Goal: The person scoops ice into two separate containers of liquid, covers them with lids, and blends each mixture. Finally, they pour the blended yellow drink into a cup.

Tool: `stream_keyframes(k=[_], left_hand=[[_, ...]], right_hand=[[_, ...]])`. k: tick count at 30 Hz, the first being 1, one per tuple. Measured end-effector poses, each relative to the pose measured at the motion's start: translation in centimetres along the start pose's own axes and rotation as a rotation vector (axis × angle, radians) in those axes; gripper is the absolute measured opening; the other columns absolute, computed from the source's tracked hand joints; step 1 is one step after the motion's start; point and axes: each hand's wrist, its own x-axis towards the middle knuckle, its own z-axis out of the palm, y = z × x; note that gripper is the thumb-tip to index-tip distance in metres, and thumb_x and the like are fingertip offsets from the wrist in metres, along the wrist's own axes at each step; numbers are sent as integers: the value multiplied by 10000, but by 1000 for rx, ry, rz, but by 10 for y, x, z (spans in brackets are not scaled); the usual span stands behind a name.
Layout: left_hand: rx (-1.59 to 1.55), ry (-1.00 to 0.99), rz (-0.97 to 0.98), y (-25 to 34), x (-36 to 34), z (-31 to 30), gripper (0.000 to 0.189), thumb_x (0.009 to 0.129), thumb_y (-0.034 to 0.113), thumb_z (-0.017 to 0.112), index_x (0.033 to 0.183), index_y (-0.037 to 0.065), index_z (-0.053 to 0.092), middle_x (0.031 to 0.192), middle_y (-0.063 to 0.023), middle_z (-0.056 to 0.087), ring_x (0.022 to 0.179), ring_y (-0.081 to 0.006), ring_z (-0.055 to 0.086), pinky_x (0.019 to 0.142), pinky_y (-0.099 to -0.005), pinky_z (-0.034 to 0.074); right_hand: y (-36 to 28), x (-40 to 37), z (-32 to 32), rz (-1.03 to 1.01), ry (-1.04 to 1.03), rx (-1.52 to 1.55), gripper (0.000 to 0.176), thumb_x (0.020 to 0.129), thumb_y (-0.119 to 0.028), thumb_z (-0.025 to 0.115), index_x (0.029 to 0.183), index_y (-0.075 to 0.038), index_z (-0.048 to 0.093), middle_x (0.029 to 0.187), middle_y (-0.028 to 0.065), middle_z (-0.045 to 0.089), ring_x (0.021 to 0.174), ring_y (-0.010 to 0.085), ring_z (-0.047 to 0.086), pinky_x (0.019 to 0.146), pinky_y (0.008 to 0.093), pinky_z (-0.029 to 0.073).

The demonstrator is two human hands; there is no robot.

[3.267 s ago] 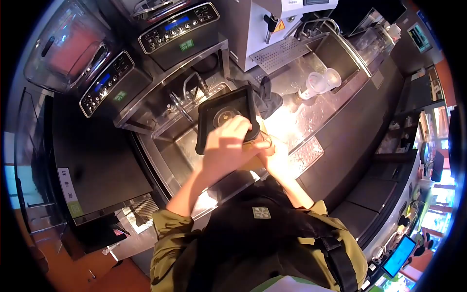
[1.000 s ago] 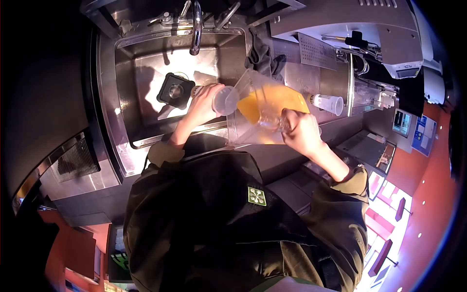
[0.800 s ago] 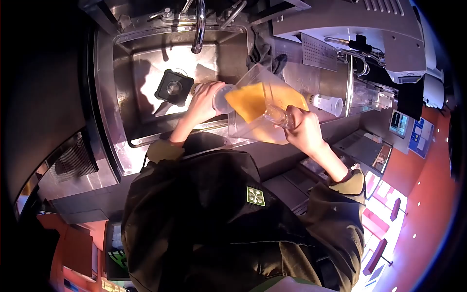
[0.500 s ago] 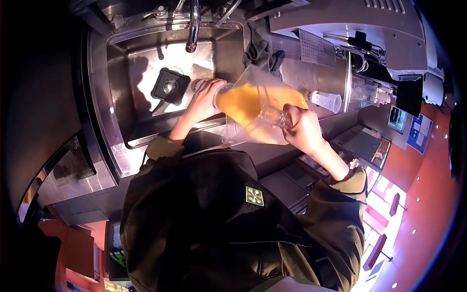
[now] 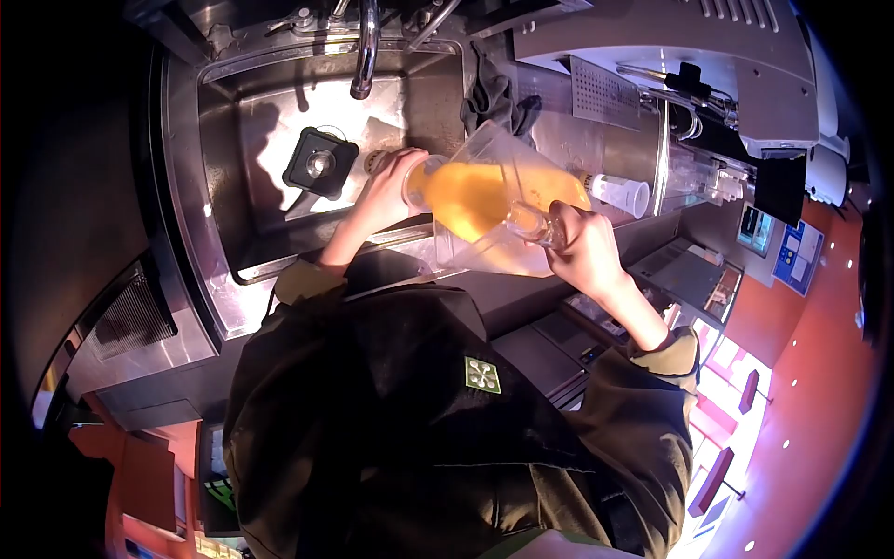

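Note:
My right hand (image 5: 591, 247) is closed round the handle of a clear plastic blender jug (image 5: 480, 149). The jug is tilted, and the orange-yellow liquid (image 5: 475, 197) inside lies against its mouth end, towards my left hand (image 5: 386, 191). That hand is wrapped round a clear cup (image 5: 424, 179), whose rim meets the jug's mouth. Most of the cup is hidden by my fingers, so how full it is cannot be seen. Both are held by the sink's right front edge.
A steel sink (image 5: 223, 205) lies at the left, with a black square-based piece (image 5: 321, 163) in it and a faucet (image 5: 366, 56) above. A dark cloth (image 5: 498, 98) hangs beside the sink. A whitish cup (image 5: 622, 194) lies on the counter, below a grey machine (image 5: 670, 42).
The jug looks slightly steadier and sharper now, with its mouth still at the cup. Both hands keep their grips. The whole view has shifted a little.

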Motion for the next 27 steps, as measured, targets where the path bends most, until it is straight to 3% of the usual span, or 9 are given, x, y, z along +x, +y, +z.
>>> stream_keyframes(k=[9,16,23,27], left_hand=[[-67,-5,-6,1,2,4,805,516,118,807,1219,56,420,1207,-148,476,1117,-337,462,939,-412,392],[-110,-4,-23,4,2,5,806,528,95,798,1229,53,403,1189,-159,476,1097,-346,474,918,-410,408],[-130,15,-25,3,2,9,809,532,73,791,1234,47,391,1174,-161,481,1086,-344,481,906,-406,415],[-129,26,-23,2,1,10,818,530,73,792,1240,48,386,1171,-160,482,1082,-341,483,903,-405,416]], right_hand=[[-4,8,-15,-8,-38,-6,181,649,-14,639,763,-22,498,597,189,514,598,401,539,525,413,430],[-3,10,-16,31,-26,-28,320,680,-238,734,738,-31,498,589,182,536,581,393,552,518,428,442],[0,11,-22,-32,-64,-60,288,685,-212,724,740,-41,500,585,175,536,575,382,553,513,426,442],[-1,9,-21,-66,-50,-114,179,687,-120,674,738,-60,512,612,153,560,580,361,569,512,413,452]])
